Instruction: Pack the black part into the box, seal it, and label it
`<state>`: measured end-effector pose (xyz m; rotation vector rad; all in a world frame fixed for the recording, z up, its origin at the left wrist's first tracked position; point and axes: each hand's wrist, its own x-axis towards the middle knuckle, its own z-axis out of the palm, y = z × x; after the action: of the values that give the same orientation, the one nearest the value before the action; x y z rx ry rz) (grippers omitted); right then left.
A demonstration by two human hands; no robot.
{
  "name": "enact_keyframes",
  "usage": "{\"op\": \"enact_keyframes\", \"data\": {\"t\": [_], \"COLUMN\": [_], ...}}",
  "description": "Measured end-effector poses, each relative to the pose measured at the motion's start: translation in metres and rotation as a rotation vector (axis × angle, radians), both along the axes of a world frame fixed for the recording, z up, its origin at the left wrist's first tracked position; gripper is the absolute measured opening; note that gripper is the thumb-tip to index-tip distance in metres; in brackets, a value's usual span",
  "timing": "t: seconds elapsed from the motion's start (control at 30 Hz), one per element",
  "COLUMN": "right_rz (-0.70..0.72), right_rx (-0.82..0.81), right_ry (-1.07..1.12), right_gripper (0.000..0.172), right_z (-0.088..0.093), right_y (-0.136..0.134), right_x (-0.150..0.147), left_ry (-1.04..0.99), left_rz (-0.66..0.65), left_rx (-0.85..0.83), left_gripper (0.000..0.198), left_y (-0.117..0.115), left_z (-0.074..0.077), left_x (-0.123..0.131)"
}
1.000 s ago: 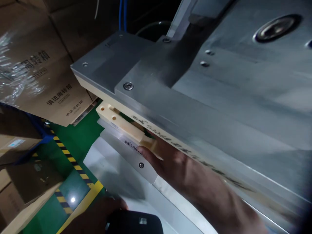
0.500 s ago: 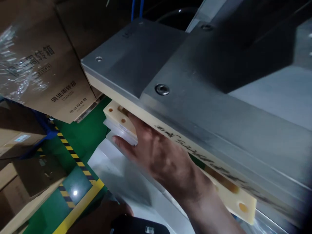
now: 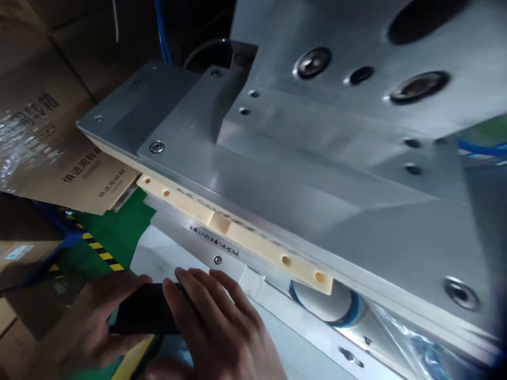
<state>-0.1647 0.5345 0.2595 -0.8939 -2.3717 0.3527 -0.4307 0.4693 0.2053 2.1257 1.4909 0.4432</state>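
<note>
Steadying: we'd best support the black device [image 3: 142, 311] at both ends, clear of the metal plate [image 3: 222, 169].
Device position: between our hands, nearer us than the cream strip [image 3: 253, 240].
Left hand [image 3: 93, 316]: grip closed on its left end, digits along opposite edges.
Right hand [image 3: 225, 316]: fingers outstretched over its right end; pinching or merely touching, we cannot tell.

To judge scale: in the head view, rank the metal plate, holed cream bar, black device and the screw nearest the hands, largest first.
1. Metal plate
2. Holed cream bar and black device, unranked: the right hand covers part of the device
3. Screw
</note>
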Motion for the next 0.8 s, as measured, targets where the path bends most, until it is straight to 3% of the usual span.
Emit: {"op": "enact_keyframes", "data": {"t": [0.17,0.3,0.43,0.53,0.6,0.8], "right_rz": [-0.054,-0.171,-0.378,-0.460,-0.474,-0.503], "right_rx": [0.108,0.289,0.436,0.448,0.388,0.175], "right_ry": [-0.167,-0.154,-0.264,-0.282,-0.261,-0.178], "right_gripper": [0.053,0.053,0.053,0.042,0.038,0.048], "right_z": [0.012,0.014,0.009,0.005,0.002,-0.007], "right_y": [0.005,0.018,0.028,0.039,0.049,0.074], "right_x": [0.024,0.050,0.067,0.071,0.073,0.071], "left_ry": [0.179,0.246,0.272,0.260,0.246,0.203], "left_rz": [-0.260,-0.288,-0.264,-0.251,-0.252,-0.293], "left_rx": [0.364,0.494,0.674,0.732,0.686,0.447], "left_gripper": [0.048,0.048,0.049,0.039,0.031,0.044], "left_y": [0.066,0.103,0.125,0.143,0.156,0.190], "left_z": [0.055,0.082,0.080,0.072,0.069,0.071], "left_x": [0.030,0.057,0.066,0.069,0.071,0.074]}}
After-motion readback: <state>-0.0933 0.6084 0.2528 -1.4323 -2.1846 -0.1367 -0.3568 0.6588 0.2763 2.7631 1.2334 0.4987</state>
